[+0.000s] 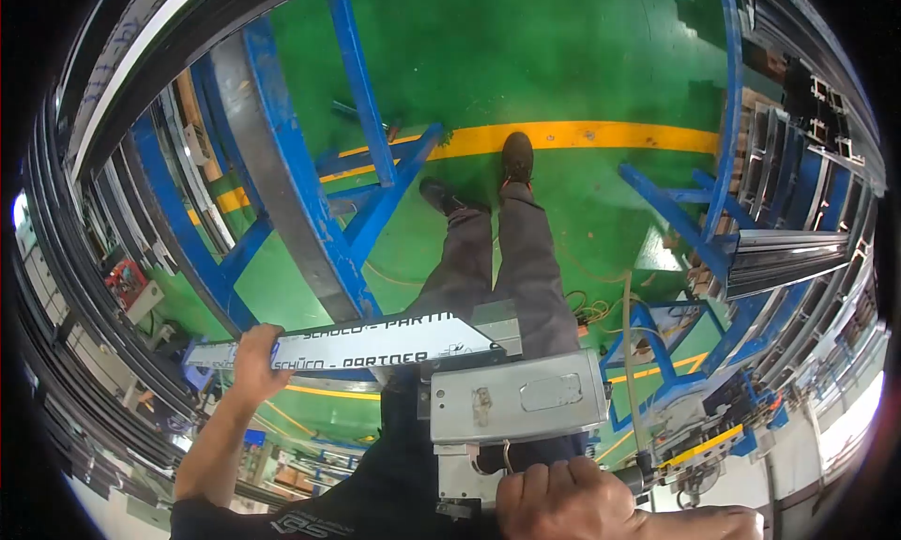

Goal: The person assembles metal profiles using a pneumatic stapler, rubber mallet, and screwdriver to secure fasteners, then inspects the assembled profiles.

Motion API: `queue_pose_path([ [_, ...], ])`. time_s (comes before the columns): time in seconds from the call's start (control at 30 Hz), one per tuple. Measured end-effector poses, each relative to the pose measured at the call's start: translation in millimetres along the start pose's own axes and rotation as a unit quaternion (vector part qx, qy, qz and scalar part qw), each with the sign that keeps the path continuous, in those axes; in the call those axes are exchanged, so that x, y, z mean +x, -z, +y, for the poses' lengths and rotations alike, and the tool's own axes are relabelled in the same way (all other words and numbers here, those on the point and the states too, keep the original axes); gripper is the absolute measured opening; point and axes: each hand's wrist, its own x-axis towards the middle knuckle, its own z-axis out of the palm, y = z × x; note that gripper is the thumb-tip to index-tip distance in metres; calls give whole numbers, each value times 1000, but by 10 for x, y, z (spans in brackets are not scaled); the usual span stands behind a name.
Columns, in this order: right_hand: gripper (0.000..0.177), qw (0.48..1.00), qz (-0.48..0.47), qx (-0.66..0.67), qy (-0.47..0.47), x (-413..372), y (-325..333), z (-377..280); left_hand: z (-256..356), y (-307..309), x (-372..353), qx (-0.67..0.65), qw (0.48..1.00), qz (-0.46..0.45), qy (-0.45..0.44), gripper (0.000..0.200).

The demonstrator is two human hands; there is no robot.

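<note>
My left hand (258, 364) is wrapped around the left part of a long profile (347, 344) covered in white film with printed lettering. The profile lies across my body, and its right end is cut at a slant. That end meets a silver, boxy metal tool (519, 396) with a flat housing in front of my legs. My right hand (568, 500) is closed in a fist at the lower side of the tool, seemingly round its handle; the grip itself is hidden under my fingers. A hose or cylindrical part (631, 481) sticks out just right of that fist.
Blue steel rack frames (296, 155) stand on the left, with more blue stands (671, 202) on the right. Dark profiles (788, 258) lie stacked at right. Beneath is a green floor (563, 61) with a yellow line (610, 136). A coiled orange cable (589, 307) lies beside my legs.
</note>
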Motion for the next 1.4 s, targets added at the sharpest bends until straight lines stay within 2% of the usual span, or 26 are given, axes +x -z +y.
queue_pose_path([
  [0.07,15,997,-54,-10,54,40,75,56,-15,-42,-29,-14,1000,25,-2,56],
  [0.17,14,996,-56,-2,69,54,92,107,-74,-68,-49,-24,1000,7,6,57],
  [0.3,14,997,1,41,60,3,27,114,-105,-116,-93,-8,1000,-3,30,59],
  [0.5,9,997,-65,34,24,66,103,68,-53,-110,-81,4,999,26,20,60],
  [0.57,12,994,-86,26,68,16,-27,127,-62,-134,-83,-2,999,32,16,61],
  [0.73,14,991,-92,-7,93,204,229,82,-27,-133,-58,2,999,32,30,59],
  [0.8,15,990,-108,-47,71,142,150,22,14,-134,-57,2,998,45,33,59],
  [0.87,15,992,-101,-29,74,68,83,83,61,-124,-62,6,998,47,32,58],
  [0.97,11,988,-143,-14,60,138,154,82,95,-114,-71,-14,997,73,22,56],
  [1.07,11,989,-130,-40,59,122,145,45,104,-98,-33,-24,996,90,11,54],
  [1.4,9,988,-135,-57,49,95,128,24,87,-124,-53,-14,998,50,22,54],
])
